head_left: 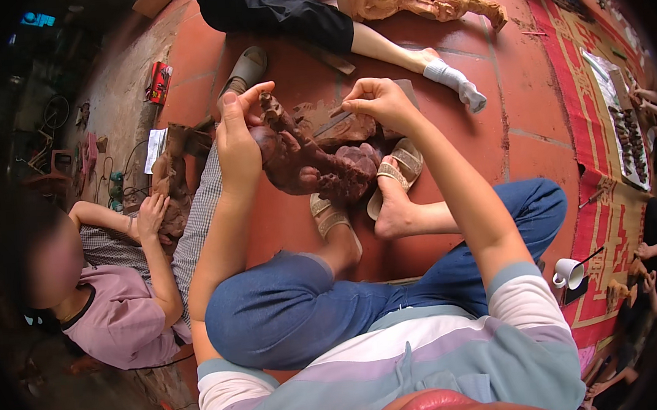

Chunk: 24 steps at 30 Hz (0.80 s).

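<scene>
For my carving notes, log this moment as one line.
left hand: grips dark wooden carving | right hand: holds thin tool against it | carving between feet on red tile floor
</scene>
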Each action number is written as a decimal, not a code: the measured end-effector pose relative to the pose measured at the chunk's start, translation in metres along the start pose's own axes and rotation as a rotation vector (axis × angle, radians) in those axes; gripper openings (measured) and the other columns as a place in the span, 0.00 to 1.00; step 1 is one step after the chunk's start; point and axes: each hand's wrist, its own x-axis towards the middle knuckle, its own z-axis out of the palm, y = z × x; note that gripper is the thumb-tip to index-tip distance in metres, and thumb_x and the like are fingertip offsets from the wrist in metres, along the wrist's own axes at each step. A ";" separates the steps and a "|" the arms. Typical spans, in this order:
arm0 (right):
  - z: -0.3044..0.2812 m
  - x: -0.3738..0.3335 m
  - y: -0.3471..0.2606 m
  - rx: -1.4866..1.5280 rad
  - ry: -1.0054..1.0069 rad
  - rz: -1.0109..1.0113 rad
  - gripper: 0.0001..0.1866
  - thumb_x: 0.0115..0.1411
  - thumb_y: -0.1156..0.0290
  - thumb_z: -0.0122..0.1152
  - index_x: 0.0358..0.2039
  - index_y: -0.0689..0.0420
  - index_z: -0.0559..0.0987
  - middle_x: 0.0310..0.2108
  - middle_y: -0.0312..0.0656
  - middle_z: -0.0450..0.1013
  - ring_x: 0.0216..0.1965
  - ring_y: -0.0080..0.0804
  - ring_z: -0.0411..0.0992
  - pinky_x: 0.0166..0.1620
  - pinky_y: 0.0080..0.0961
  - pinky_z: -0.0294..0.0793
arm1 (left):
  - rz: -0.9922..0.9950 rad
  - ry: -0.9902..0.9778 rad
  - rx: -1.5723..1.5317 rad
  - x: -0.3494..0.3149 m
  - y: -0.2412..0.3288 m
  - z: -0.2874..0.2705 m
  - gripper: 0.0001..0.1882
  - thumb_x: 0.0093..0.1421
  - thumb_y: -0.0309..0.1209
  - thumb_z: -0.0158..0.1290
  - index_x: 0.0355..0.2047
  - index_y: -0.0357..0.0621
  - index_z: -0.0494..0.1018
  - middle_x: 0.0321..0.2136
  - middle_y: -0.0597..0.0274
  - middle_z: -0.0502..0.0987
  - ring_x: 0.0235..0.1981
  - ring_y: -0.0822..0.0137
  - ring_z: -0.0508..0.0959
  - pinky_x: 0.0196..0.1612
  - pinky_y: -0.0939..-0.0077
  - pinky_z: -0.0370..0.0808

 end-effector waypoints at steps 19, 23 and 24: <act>0.050 -0.028 0.037 0.294 0.101 -0.005 0.07 0.55 0.72 0.67 0.30 0.61 0.80 0.26 0.37 0.78 0.28 0.15 0.72 0.33 0.14 0.71 | -0.052 0.029 0.002 -0.001 -0.005 -0.011 0.33 0.71 0.48 0.25 0.47 0.39 0.78 0.26 0.69 0.69 0.27 0.77 0.61 0.36 0.84 0.61; 0.097 -0.025 -0.035 0.690 0.033 -0.101 0.07 0.56 0.72 0.66 0.33 0.62 0.80 0.28 0.35 0.77 0.27 0.14 0.69 0.32 0.14 0.68 | -0.161 0.022 -0.145 -0.009 0.001 -0.014 0.33 0.71 0.47 0.24 0.48 0.38 0.76 0.29 0.68 0.73 0.28 0.78 0.64 0.36 0.84 0.63; 0.109 -0.025 -0.034 0.474 -0.002 -0.115 0.08 0.57 0.69 0.67 0.33 0.60 0.80 0.26 0.30 0.74 0.25 0.13 0.65 0.30 0.13 0.64 | -0.170 0.015 -0.150 -0.009 0.003 -0.014 0.33 0.71 0.48 0.24 0.49 0.38 0.76 0.29 0.67 0.73 0.29 0.78 0.66 0.37 0.83 0.65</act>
